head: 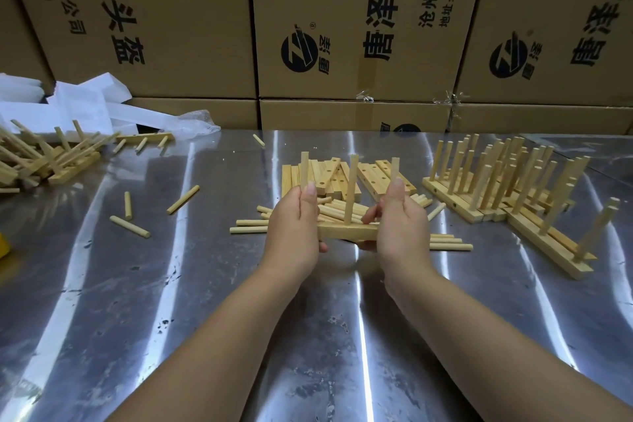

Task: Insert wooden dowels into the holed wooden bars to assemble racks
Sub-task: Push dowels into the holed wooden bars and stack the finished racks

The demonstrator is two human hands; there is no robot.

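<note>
— Step in hand?
— Seating dowels, by the look of it. Holding one bar [346, 231] clear of the bench [205, 284], over its middle, just above the loose dowels [448, 246]. Carrying three upright: left dowel [304, 168], middle dowel [351, 188], right dowel [395, 168].
— Grip?
— Clasping the bar's left end with the left hand [294, 226], thumb pressed flat up the left dowel. Clasping the right end with the right hand [400, 226], thumb up the right dowel, fingers curled under the wood. Not touching the middle dowel.
— Next?
— Probably pushing the two end dowels fully home and square, then setting down among the finished racks [496, 181] toward the bench's right edge. Calls for even thumb pressure and no twisting. After that, likely reaching for another from the holed bars [329, 171] heaped just behind, toward the far edge.
— Anything readable?
— On the cardboard boxes [342, 10] stacked past the far edge, printed sideways: "唐泽", "沧州唐泽", "地址:河北", a large "AH"; on the leftmost, "头盔" and "有限公司". Also a round black logo with ®. Cut off beyond that.
</note>
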